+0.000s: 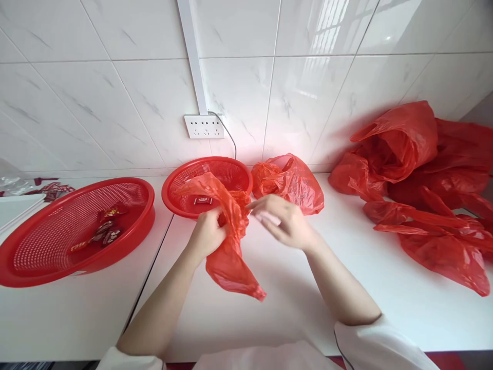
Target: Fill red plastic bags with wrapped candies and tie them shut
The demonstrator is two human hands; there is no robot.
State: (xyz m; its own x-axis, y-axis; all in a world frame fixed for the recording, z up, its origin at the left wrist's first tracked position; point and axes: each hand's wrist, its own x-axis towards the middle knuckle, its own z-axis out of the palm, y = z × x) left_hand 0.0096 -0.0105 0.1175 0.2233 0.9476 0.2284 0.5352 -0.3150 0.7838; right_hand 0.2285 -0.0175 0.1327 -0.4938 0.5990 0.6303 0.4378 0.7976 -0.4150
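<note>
My left hand (208, 232) is closed round a crumpled red plastic bag (232, 226), which hangs over the table with its lower corner pointing towards me. At the bag's right edge, my right hand (287, 220) has its thumb and index fingertips close together, pinching the thin plastic; they are slightly blurred. Behind the bag stands a small red basket (169, 198), partly covered by it. One small red-wrapped snack (203, 200) shows inside that basket. Another red plastic bag (302, 187), bunched up, rests beside the basket, beyond my right hand.
A larger red perforated basket (131, 257) on the left holds several wrapped snacks (110, 231). Several red plastic bags (408, 139) are heaped at the right. A power socket (204, 126) with a cable sits on the tiled wall. The white table (292, 308) has a seam on its left.
</note>
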